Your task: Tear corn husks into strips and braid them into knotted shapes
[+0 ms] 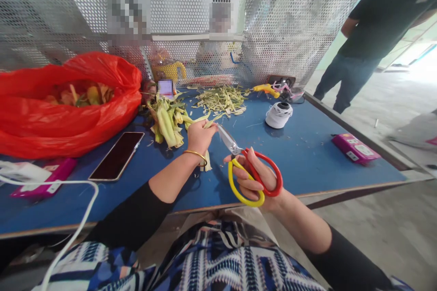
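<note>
My left hand (200, 136) is closed around a pale green leaf strip (200, 119) just above the blue table (307, 150), with a gold bangle on the wrist. My right hand (254, 177) grips scissors (247, 168) with one red and one yellow loop handle; the metal blades point up-left toward the strip by my left fingers. A pile of green-yellow husk pieces (167, 122) lies just left of my left hand. Cut strips (221, 99) are heaped further back.
A red plastic bag (68, 104) with husks sits at left, a dark phone (117, 155) in front of it. A white tape roll (279, 115), a yellow glue gun (266, 89) and pink packets (355, 148) lie right. A perforated metal screen (191, 13) stands behind; a person (372, 36) stands at right.
</note>
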Available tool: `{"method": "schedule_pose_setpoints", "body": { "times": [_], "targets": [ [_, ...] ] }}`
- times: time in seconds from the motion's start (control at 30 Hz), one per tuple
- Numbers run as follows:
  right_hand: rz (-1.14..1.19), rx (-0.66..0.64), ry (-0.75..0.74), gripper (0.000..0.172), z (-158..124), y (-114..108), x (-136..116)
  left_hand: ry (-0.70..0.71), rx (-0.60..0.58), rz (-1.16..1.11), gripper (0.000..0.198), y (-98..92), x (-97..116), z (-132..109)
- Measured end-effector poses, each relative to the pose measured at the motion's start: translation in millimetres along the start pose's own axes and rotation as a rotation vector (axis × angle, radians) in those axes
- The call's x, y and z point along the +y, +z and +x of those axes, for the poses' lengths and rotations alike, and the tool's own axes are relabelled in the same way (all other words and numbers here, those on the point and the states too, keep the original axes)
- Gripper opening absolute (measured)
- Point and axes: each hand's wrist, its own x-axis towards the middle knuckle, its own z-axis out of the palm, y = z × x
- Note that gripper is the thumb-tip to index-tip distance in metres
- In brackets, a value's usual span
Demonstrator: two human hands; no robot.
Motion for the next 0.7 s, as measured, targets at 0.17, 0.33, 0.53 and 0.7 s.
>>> {"method": "schedule_pose_setpoints", "body": {
  "times": [0.17,0.33,0.53,0.7],
  "targets": [
    [-0.9,0.327,-0.067,0.042,-7.0,-16.5,-34.6,-0.283,-0.1,-0.279,0.019,-2.9,10.8,2.0],
    [-1.84,0.603,-0.155,0.018,2.4,-28.1,-81.4,-0.443,-0.208,-0.467,0.034,-4.2,29.7,3.4],
    [-2.184,0.354,-0.085,0.023,25.3,-28.4,-98.2,-0.534,-0.27,-0.566,0.039,3.3,52.8,15.4],
    [-2.202,0.131,-0.107,0.025,45.0,-21.7,-104.7,-0.58,-0.315,-0.617,0.034,15.0,61.1,25.8]
  ]
}}
